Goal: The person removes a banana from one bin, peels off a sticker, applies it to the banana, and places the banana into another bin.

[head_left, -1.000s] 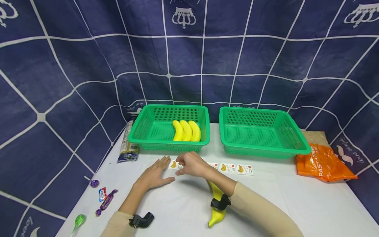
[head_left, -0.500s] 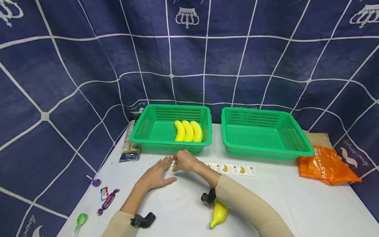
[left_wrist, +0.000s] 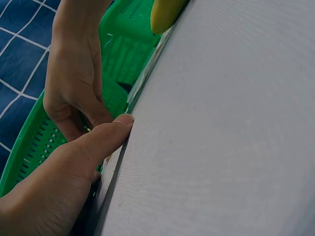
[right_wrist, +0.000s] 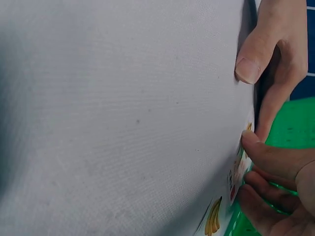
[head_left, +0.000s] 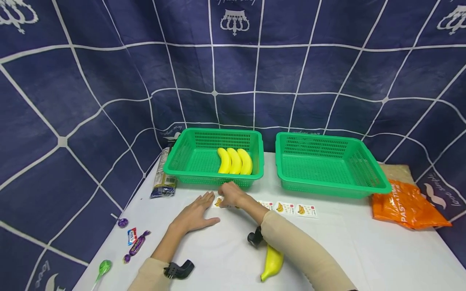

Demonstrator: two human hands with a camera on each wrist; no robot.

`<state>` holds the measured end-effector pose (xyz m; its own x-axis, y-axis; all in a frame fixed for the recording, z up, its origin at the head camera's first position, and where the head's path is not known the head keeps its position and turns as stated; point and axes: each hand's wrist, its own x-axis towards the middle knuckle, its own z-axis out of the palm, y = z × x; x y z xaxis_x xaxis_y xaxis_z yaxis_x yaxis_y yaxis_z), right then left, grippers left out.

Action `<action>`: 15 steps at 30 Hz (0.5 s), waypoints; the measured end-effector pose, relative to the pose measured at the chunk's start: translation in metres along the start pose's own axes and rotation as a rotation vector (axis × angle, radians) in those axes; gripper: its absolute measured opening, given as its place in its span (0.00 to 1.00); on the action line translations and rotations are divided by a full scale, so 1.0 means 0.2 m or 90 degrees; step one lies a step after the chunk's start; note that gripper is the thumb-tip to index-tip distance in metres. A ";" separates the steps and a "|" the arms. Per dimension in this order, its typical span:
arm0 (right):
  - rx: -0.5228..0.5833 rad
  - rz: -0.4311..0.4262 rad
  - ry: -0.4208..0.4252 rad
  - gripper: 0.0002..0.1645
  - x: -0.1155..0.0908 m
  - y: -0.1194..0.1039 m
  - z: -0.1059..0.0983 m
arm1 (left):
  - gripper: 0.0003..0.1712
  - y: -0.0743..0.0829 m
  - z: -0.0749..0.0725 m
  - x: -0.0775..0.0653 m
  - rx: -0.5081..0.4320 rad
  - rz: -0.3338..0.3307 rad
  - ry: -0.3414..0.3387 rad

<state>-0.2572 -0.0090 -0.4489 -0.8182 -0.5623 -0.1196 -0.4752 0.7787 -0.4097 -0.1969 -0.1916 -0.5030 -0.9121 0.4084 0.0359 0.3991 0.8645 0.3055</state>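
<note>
In the head view my left hand [head_left: 194, 212] lies flat on the white table, fingers spread, fingertips beside the first small banana-picture card [head_left: 218, 201]. Bent over that card is my right hand [head_left: 231, 195], its fingers curled and the fingertips at the card. The right wrist view shows my right thumb [right_wrist: 266, 152] on the card's edge, with the other fingers curled beyond. More banana-picture cards [head_left: 284, 208] continue the row to the right. Behind my hands, a green basket [head_left: 212, 178] holds three yellow bananas [head_left: 235, 161]. Another banana [head_left: 272, 264] lies partly hidden under my right sleeve.
A second green basket [head_left: 333, 186] stands at the back right, beside an orange pasta bag [head_left: 407, 206]. A dark packet [head_left: 163, 178] leans at the left. Wrapped candies [head_left: 136, 244], a purple lollipop [head_left: 123, 222] and a green lollipop [head_left: 104, 267] lie along the left edge.
My right hand has lowered onto the first card, and its forearm has swung left, uncovering less of the banana's upper part. My left hand stays flat. The view has turned slightly left.
</note>
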 end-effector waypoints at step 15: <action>-0.038 -0.043 0.024 0.18 0.00 0.01 0.03 | 0.54 0.00 0.00 0.01 0.003 0.009 -0.001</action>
<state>-0.2567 -0.0081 -0.4546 -0.7949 -0.6038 -0.0597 -0.5467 0.7554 -0.3613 -0.1979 -0.1904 -0.5028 -0.9063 0.4208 0.0390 0.4122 0.8600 0.3008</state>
